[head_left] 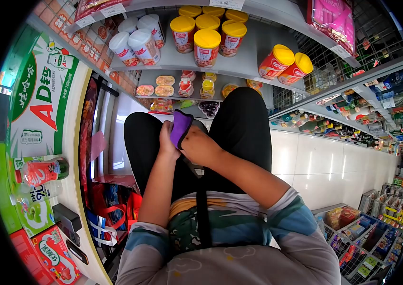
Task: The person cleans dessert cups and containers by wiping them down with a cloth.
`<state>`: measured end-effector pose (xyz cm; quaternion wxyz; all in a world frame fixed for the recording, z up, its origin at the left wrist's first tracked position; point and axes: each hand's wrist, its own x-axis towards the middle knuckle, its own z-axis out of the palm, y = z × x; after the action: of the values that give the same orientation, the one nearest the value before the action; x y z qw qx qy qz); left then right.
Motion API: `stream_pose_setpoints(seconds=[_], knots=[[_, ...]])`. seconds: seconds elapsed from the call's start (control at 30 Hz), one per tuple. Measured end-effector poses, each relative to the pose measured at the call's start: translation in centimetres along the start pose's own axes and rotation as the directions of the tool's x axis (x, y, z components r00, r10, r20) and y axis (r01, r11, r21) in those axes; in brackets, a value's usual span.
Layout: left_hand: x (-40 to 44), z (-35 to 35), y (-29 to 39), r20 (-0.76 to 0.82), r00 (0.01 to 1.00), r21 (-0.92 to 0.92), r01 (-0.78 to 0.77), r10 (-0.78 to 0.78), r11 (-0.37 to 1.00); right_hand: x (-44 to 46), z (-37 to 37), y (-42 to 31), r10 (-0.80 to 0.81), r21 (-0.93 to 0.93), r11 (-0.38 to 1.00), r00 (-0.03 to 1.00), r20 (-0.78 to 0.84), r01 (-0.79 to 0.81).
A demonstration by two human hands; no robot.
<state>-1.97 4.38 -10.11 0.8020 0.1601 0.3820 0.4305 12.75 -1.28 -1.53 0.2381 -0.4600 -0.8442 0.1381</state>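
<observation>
Two grips: left hand [165,137], right hand [198,147], fingers clamped on purple black-edged cloth [181,127]; cloth sits between the knees [242,111]. Looks limp; could slip down between them if either hand loosens.

The purple cloth [181,127] looks matt, the floor tiles [322,159] smooth and glossy (streaked with reflections).

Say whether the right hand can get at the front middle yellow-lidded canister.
Probably not: the right hand is busy with the purple item, and the canister stands on a shelf beyond the knees.
</observation>
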Motion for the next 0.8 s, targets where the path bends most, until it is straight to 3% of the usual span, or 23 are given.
stream_pose_setpoints(seconds=[0.1, 0.27, 0.33, 0.47, 0.53, 0.67, 0.8], knots=[[-1.3, 2.2, 1.0, -0.057, 0.996, -0.056, 0.062, -0.065, 0.997, -0.4, -0.1, -0.3, 0.005, -0.006, 1.0, 0.997, 0.08, -0.004], [-1.8, 3.0, 1.4, -0.091, 0.993, 0.022, 0.073, -0.071, 0.997, 0.3, 0.6, -0.3, 0.079, -0.028, 0.996, 0.997, -0.019, -0.079], [-0.7, 1.4, 1.2, -0.153, 0.978, 0.097, 0.157, -0.141, 0.983, 0.7, 0.7, 0.0, 0.112, 0.012, 0.994, 0.991, -0.068, -0.111], [-0.9, 2.0, 1.4, -0.016, 0.989, 0.208, 0.147, -0.146, 0.967, 1.2, 0.5, 0.5, 0.195, 0.09, 0.979, 0.969, -0.15, -0.183], [-2.2, 5.5, 1.4, -0.195, 0.98, 0.212, 0.063, -0.021, 0.975, 1.5, 0.2, 0.6, 0.246, 0.098, 0.968, 0.953, -0.179, -0.232], [-2.6, 4.2, 1.1, -0.033, 0.997, 0.42, 0.071, -0.063, 0.905, 2.0, -0.7, 1.0, 0.356, 0.155, 0.933, 0.895, -0.269, -0.325], [-2.3, 3.9, 0.5, -0.016, 0.998, 0.416, 0.063, -0.061, 0.907, 2.1, -1.2, 1.2, 0.4, 0.148, 0.915, 0.894, -0.203, -0.376]])
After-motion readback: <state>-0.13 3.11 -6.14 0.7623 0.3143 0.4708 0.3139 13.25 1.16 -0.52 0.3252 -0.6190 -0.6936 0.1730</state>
